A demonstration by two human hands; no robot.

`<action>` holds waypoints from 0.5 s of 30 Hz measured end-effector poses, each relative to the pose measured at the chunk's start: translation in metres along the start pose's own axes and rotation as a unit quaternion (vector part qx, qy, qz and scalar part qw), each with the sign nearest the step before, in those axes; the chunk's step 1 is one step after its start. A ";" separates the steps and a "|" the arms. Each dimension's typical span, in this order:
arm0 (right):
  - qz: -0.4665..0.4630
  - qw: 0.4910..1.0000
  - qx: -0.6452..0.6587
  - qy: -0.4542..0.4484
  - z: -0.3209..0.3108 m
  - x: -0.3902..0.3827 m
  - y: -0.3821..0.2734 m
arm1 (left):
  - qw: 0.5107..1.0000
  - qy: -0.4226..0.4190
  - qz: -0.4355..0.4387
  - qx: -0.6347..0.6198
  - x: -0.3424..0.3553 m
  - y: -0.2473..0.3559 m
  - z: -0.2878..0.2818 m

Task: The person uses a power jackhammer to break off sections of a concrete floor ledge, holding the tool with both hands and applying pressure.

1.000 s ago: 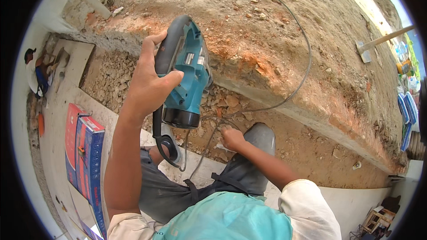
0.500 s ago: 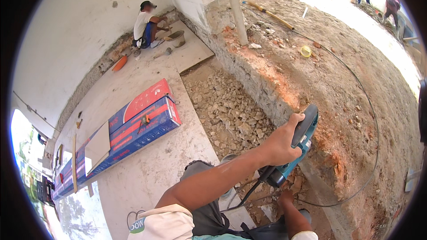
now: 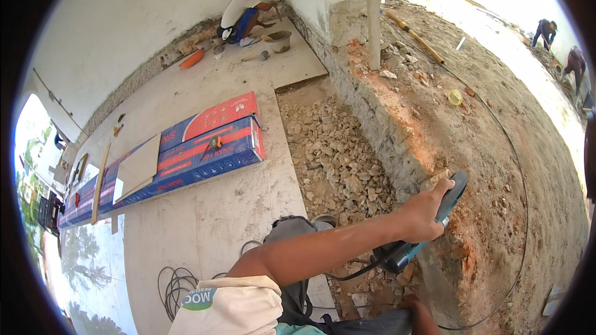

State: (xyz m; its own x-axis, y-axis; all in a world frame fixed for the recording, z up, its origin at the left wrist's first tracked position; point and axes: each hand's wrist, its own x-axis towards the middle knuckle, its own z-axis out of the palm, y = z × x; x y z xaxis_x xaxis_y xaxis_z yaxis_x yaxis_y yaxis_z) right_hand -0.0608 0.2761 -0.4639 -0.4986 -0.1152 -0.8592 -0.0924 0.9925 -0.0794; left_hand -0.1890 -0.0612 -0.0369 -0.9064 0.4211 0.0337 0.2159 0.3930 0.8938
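Observation:
My left hand (image 3: pixel 427 212) is closed around the black-topped handle of a teal corded power tool (image 3: pixel 402 255). The arm reaches across to the right, over the rubble trench. Most of the tool's body lies behind my wrist, and its working end cannot be seen. A black cord runs from it back past my knee. Lower down, my right hand (image 3: pixel 412 304) is beside the foot of the broken masonry edge (image 3: pixel 428 260), near loose stones. Its fingers are hidden, so its grip does not show.
Broken stones (image 3: pixel 347 167) fill the trench beside the pale floor slab (image 3: pixel 205 223). Long blue-and-red boxes (image 3: pixel 208 149) lie left, with a tile (image 3: pixel 139 167) on top. A co-worker (image 3: pixel 242 12) squats by a bucket (image 3: pixel 277 41). A cable (image 3: pixel 513 149) crosses the soil.
The view has shifted, so the boxes, co-worker and trench sit differently in it. My left hand, still around the tool, appears farther right and lower. My right hand also appears lower.

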 end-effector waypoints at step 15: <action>0.195 0.965 0.156 -0.079 0.152 -0.142 0.025 | 0.998 0.064 -0.027 -0.002 -0.016 -0.017 -0.004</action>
State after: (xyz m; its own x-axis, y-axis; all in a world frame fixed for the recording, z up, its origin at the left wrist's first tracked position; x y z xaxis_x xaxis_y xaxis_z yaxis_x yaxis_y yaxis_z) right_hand 0.1387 0.3232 -0.4212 -0.3026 0.2523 -0.9191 0.3511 0.9260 0.1386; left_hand -0.1797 -0.0781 -0.0512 -0.9554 0.2922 0.0424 0.1650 0.4093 0.8973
